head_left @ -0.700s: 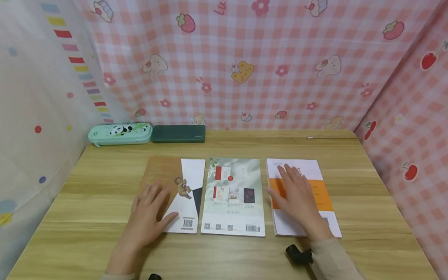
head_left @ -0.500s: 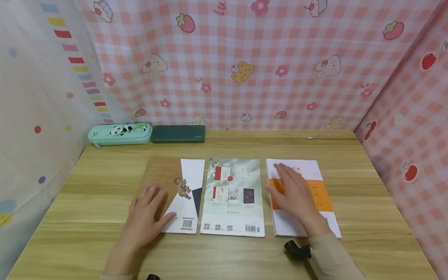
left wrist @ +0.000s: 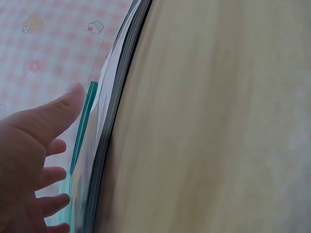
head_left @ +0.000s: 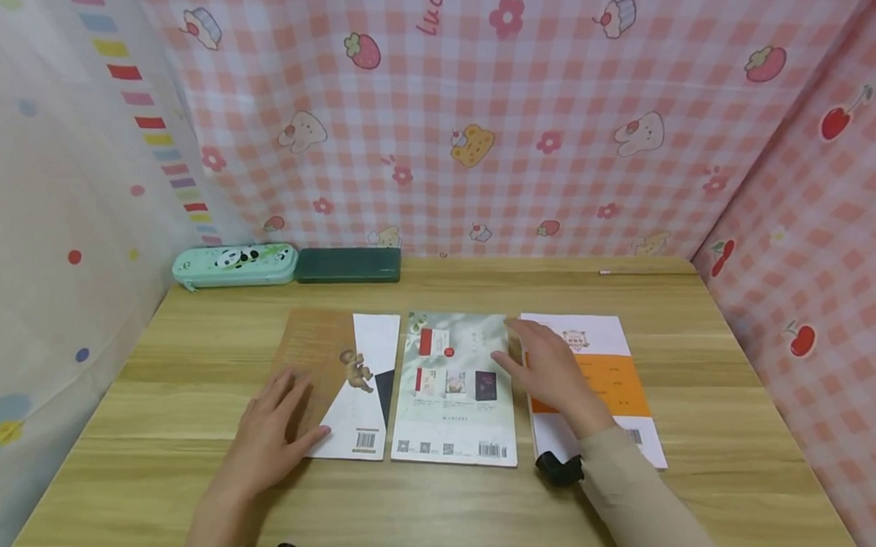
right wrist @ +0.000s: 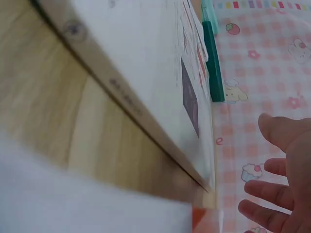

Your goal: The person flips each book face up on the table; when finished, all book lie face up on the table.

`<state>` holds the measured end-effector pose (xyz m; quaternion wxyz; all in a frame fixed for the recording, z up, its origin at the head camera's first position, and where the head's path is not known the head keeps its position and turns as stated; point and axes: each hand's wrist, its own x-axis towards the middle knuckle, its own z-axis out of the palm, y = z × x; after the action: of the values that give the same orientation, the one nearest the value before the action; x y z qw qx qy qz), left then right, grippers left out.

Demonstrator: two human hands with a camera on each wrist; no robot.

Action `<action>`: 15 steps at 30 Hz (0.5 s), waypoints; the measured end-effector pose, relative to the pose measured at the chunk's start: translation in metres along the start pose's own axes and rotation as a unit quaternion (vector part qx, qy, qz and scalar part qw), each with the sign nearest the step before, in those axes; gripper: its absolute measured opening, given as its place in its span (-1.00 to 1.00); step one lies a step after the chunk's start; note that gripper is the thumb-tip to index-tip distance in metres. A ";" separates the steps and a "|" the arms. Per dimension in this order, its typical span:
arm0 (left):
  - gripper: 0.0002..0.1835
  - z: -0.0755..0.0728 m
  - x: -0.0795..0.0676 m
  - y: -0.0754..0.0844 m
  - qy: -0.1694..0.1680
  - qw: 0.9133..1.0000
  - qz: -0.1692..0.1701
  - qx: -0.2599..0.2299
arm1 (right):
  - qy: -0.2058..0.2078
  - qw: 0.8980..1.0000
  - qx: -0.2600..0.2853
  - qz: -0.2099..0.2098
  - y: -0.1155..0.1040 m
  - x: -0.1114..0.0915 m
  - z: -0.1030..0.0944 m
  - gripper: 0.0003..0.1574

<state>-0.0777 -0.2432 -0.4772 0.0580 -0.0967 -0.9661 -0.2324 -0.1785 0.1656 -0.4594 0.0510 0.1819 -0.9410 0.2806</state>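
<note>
Three books lie side by side in the head view. My left hand (head_left: 267, 436) is over the lower left part of the brown and white book (head_left: 357, 407), its fingers spread and holding nothing. The pale green book (head_left: 454, 427) lies in the middle. At the right is the white and orange book (head_left: 608, 372), partly covered by my right hand (head_left: 553, 374), whose fingertips reach the middle book's right edge. Both wrist views show the left hand (left wrist: 29, 145) and right hand (right wrist: 291, 170) with fingers apart and nothing gripped. Whether either touches a cover is unclear.
A mint pencil case (head_left: 235, 265) with pandas and a dark green case (head_left: 348, 265) stand at the table's back left. A thin pencil (head_left: 644, 272) lies at the back right. Patterned curtains (head_left: 442, 145) enclose the wooden table (head_left: 429, 515).
My right hand has moved left, from above the white and orange book toward the middle book. The left hand has shifted slightly left and down. The books keep their places.
</note>
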 end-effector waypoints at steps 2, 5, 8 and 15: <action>-0.12 -0.001 -0.002 -0.002 -0.005 1.000 -0.004 -0.004 | 0.000 1.000 0.004 -0.004 -0.002 0.005 0.004 -0.21; -0.07 -0.001 -0.005 -0.005 -0.015 1.000 -0.012 -0.003 | -0.004 1.000 0.007 -0.008 -0.006 0.012 0.008 -0.23; -0.05 -0.002 -0.007 -0.008 -0.019 1.000 -0.019 -0.008 | -0.013 1.000 0.009 -0.001 -0.010 0.020 0.010 -0.24; -0.01 -0.005 -0.011 -0.013 -0.029 0.999 -0.039 -0.019 | -0.025 0.999 0.023 -0.017 -0.020 0.035 0.009 -0.26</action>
<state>-0.0689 -0.2581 -0.4804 0.0187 -0.0667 -0.9658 -0.2500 -0.2032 0.1346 -0.4496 0.0283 0.2062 -0.9320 0.2966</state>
